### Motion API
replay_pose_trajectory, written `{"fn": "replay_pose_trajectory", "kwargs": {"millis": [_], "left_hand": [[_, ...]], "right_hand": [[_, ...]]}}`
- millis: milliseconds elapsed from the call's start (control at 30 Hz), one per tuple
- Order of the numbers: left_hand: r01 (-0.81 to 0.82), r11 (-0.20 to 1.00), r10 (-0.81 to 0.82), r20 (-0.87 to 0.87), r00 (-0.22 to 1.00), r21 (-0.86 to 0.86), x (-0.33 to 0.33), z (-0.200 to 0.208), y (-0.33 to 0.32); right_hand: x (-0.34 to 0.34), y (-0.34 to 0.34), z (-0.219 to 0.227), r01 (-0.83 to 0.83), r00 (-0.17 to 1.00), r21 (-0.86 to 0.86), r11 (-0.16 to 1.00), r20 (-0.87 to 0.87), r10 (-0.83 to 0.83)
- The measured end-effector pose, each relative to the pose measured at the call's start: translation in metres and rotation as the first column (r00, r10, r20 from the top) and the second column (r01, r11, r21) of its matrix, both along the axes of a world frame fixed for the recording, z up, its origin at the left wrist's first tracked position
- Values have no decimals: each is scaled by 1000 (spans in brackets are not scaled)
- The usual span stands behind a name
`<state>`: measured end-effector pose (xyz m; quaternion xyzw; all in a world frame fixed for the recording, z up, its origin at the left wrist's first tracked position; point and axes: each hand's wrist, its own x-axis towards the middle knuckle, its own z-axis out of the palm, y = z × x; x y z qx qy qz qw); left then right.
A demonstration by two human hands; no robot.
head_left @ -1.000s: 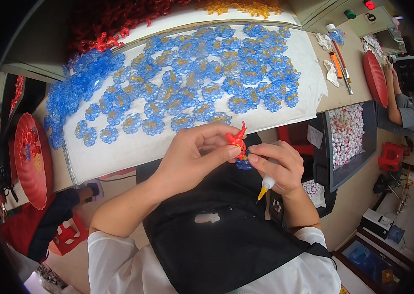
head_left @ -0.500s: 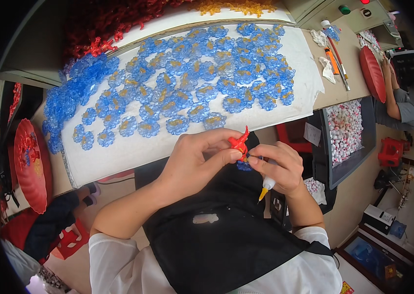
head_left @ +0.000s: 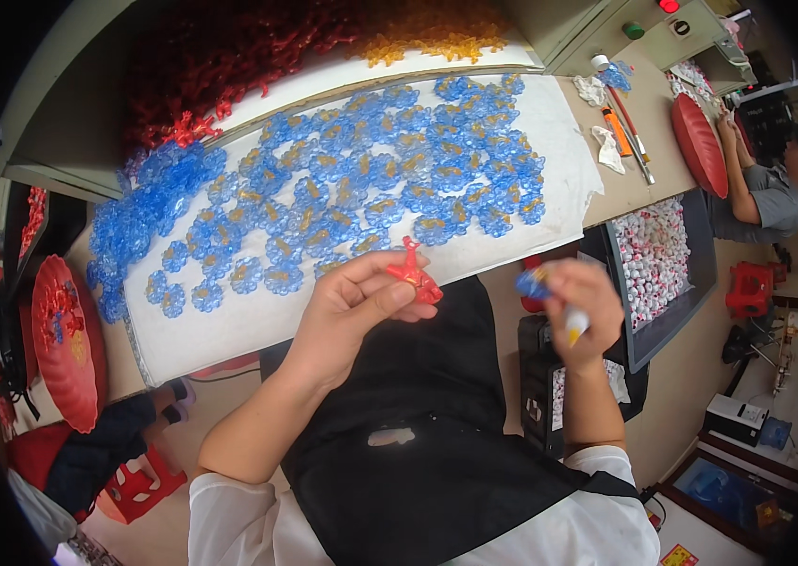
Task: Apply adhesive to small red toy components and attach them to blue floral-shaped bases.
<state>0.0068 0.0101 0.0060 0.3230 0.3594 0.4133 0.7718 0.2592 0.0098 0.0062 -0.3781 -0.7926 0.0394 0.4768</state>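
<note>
Between the thumb and fingers of my left hand (head_left: 347, 307) is a small, shiny red plastic figure (head_left: 414, 275), its narrow tip pointing up, over the near edge of the table. To the right, my right hand (head_left: 592, 307) is smeared by motion. Its fingertips pinch a small blue piece (head_left: 533, 283), blurred, while a white bottle with a yellow nozzle (head_left: 576, 325) sits in the same hand, nozzle down. Beyond both hands, many translucent blue flower-shaped pieces (head_left: 385, 209) with yellow centres lie on the white sheet (head_left: 569, 203).
Red pieces (head_left: 257, 57) and yellow pieces (head_left: 432, 33) are heaped on the back shelf. Red trays (head_left: 68, 377) stand at either side. A dark bin (head_left: 644, 349) of white-and-red pieces is at right, below an orange tool (head_left: 617, 132). Another person (head_left: 757, 193) works far right.
My hands have parted: the right one moved right with the bottle and a blue piece, the left one moved left with the red figure. The view has shifted slightly.
</note>
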Motion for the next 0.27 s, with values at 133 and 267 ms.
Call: {"fn": "replay_pose_trajectory", "kwargs": {"millis": [133,267], "left_hand": [[15,995,0,153,988,-99,-2,-2,-1],[-21,993,44,201,979,-118,-4,-7,-3]], "right_hand": [[51,43,-2,393,918,23,919,49,-393],[93,91,-20,495,821,77,866,284,-495]]}}
